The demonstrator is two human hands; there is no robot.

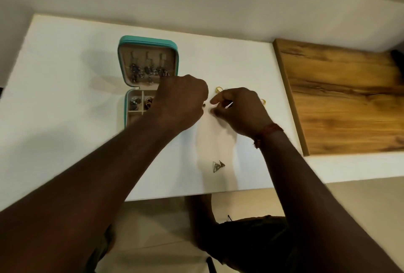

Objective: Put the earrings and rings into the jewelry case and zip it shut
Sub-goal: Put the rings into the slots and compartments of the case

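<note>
The teal jewelry case point(148, 42) lies open on the white table point(65, 98), lid up, with dangling earrings hung in the lid and more pieces in the tray compartments. My left hand point(183, 100) hovers closed over the case's right side, and a small dark earring point(204, 105) shows at its fingertips. My right hand point(240, 111) is just to the right, thumb and finger pinched close to that piece; what it holds is too small to see. A gold ring point(218, 89) lies behind my right hand and another gold ring point(263, 101) peeks out on its right. A pair of triangle earrings point(217, 166) lies near the front edge.
A wooden board point(349, 98) covers the table's right end. The wall runs close behind the table. My legs show below the table's front edge point(196, 195).
</note>
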